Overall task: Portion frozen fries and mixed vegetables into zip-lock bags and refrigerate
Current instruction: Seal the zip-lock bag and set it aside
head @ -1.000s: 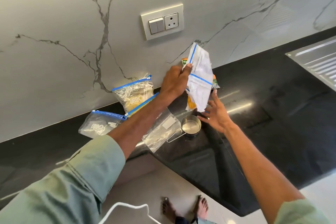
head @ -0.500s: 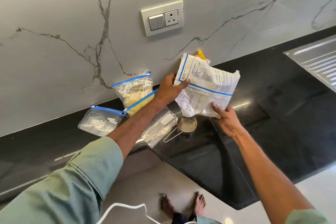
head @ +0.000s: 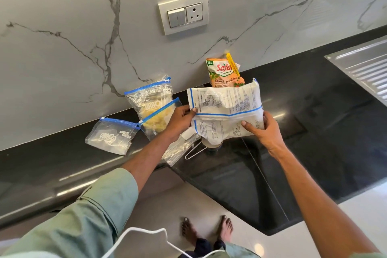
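A white fries packet (head: 226, 111) with blue lines is held flat above the black counter (head: 314, 121). My left hand (head: 181, 120) pinches its left edge and my right hand (head: 266, 130) grips its lower right corner. Behind it, an orange mixed vegetables pack (head: 224, 73) leans on the wall. Two zip-lock bags with fries (head: 152, 109) stand against the wall to the left. A flatter zip-lock bag (head: 112, 135) lies further left. Under the packet sits a small metal cup (head: 211, 145) with a wire handle, mostly hidden, and beside it lies an empty clear bag (head: 178, 150).
A marble wall with a switch and socket plate (head: 183, 12) rises behind the counter. A steel sink drainboard (head: 362, 67) is at the far right. The counter edge cuts diagonally in front of my bare feet (head: 207, 228) on the light floor.
The white packet went from hanging upright in my left hand to being spread flat between both hands. My right hand came up and took its lower right corner. The vegetables pack is uncovered.
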A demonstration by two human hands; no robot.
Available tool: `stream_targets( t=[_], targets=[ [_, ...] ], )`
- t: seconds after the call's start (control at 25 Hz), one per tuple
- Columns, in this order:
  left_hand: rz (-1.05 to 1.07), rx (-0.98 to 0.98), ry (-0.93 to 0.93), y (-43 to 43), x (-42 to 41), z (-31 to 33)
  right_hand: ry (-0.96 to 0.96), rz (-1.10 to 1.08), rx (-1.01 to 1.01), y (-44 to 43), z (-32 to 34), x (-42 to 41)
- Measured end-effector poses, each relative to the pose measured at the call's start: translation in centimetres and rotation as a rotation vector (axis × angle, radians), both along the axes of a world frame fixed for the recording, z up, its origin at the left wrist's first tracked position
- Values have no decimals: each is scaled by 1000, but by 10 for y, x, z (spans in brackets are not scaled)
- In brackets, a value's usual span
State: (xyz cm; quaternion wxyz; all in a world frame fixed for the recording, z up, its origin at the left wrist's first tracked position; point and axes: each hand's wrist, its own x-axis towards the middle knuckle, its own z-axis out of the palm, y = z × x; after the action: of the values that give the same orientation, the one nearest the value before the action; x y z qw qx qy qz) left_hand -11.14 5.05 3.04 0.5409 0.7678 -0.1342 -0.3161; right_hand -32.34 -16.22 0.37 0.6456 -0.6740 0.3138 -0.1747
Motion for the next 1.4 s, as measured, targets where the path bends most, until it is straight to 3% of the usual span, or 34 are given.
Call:
stream_targets(
  t=[0.6, 0.88, 1.4],
  targets=[
    [132, 13, 216, 26, -4, -11, -37, 56, -293, 9, 24, 13],
    [108, 44, 218, 25, -8, -15, -69, 111, -337, 5, 31, 11],
    [117, 50, 293, 19, -11, -12, -119, -29, -343, 5, 52, 26]
  ],
)
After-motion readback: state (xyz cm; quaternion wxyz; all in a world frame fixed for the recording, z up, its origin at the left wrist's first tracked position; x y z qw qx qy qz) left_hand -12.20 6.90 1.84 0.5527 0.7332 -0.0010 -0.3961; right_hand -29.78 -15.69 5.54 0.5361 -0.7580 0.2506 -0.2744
